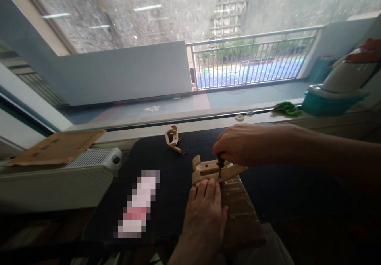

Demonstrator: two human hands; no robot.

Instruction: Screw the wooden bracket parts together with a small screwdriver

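Observation:
A light wooden assembly (208, 175) of two narrow bars with rounded ends lies on a taped cardboard box (238, 209). My left hand (205, 209) presses its fingers together over the near bar and holds it down, with the thumb on the box. Closed above the wood, my right hand (241, 144) grips a dark screwdriver (220, 165). The tool points straight down, its tip at a hole in the near bar; the handle is mostly hidden by the fingers.
On the black table (149, 155), a curved wooden piece (172, 138) lies beside several screws (185, 151). A tape roll (239, 117) and a green cloth (287, 108) rest on the window sill. A white heater (98, 158) and flat cardboard (56, 147) are at the left.

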